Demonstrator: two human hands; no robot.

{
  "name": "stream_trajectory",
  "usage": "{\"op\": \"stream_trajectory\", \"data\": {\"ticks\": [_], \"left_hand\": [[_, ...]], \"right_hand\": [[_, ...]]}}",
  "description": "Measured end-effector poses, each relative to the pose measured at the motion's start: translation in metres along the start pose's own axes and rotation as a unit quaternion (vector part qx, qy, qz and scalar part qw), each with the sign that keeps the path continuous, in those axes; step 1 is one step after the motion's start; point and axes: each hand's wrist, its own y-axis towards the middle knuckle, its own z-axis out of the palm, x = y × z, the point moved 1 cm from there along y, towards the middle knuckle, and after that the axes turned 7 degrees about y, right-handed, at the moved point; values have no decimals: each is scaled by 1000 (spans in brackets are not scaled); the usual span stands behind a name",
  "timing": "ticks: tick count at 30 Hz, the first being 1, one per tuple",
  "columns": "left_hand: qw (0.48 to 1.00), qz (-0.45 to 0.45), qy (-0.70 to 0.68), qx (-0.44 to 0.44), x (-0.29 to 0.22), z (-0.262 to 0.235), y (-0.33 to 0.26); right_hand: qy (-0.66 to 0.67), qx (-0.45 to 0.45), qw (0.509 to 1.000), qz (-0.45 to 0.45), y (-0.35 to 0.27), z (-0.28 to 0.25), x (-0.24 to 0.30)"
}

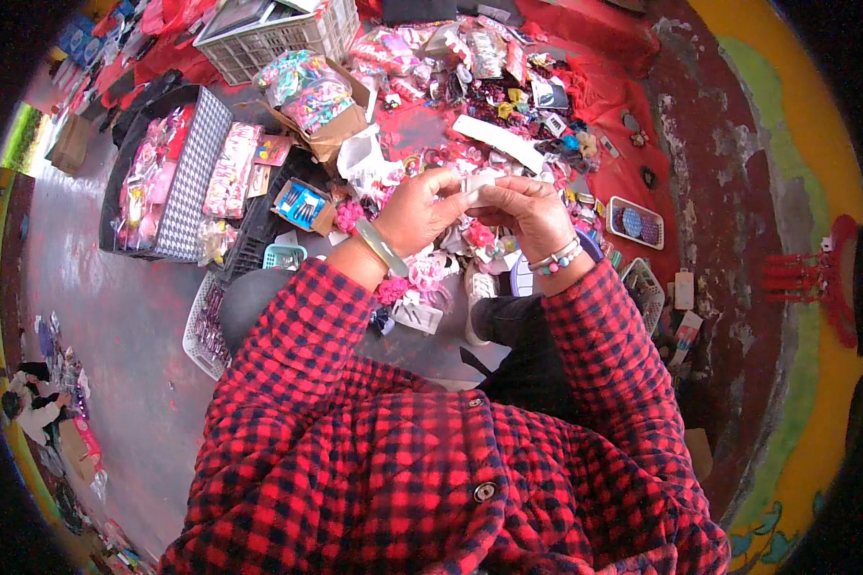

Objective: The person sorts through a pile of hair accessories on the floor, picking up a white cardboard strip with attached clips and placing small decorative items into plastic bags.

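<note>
In front of my chest, my left hand (pixel 420 213) and my right hand (pixel 535 218) meet at the fingertips. Both pinch a small whitish piece (pixel 480 181), which looks like a bit of paper or thin plastic; its exact kind is too small to make out. Below and beyond the hands spreads a heap of hair accessories, with pink flower pieces (pixel 479 233) showing between the wrists. A long white card strip (pixel 499 142) lies just past my right fingers. Left of my left hand is a bright pink flower cluster (pixel 348 215).
A houndstooth box (pixel 198 144) of packaged pink goods stands at the left, near a carton (pixel 336 132) of colourful bags. Behind them sits a grey plastic crate (pixel 278 48). White baskets (pixel 635 222) flank my legs. A worn wall (pixel 700 163) runs along the right.
</note>
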Motion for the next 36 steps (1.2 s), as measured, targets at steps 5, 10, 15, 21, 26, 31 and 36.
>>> {"op": "stream_trajectory", "data": {"ticks": [5, 10, 15, 21, 26, 31, 36], "left_hand": [[999, 1, 37, 10, -3, -3, -1], [999, -8, 31, -13, 5, -2, 0], [999, -36, -36, -10, 3, -2, -1], [975, -57, -209, -39, 9, -31, 1], [940, -36, -334, -60, 3, -47, -2], [915, -44, -401, -22, -8, -52, -5], [874, -46, -483, -23, -10, -42, -5]], "right_hand": [[-30, -26, 999, 1, 1, 3, 1], [-57, -60, 997, -14, 4, 2, -6], [-100, -66, 990, -68, 11, -10, -15], [20, -94, 992, -83, 39, -93, -14], [219, -111, 967, -60, 23, -86, 9], [-233, -107, 941, -220, 48, -127, -15], [-307, -99, 911, -256, 49, -116, -20]]}}
